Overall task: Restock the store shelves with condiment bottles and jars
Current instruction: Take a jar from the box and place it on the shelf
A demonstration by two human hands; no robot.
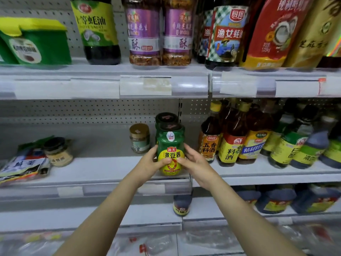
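A green jar with a yellow label [170, 145] stands at the front edge of the middle shelf [103, 169]. My left hand [150, 163] grips its left side and my right hand [193, 163] grips its right side, thumbs on the label. A second green jar [166, 118] stands right behind it, mostly hidden. A small jar with a gold lid [139, 137] stands just to the left, further back.
Cooking wine bottles [230, 145] crowd the middle shelf on the right. A squat jar [58, 152] and flat packets [24, 167] lie at the left. Large sauce bottles [97, 30] and purple-labelled jars [144, 34] fill the top shelf. A dark jar [181, 205] stands on the shelf below.
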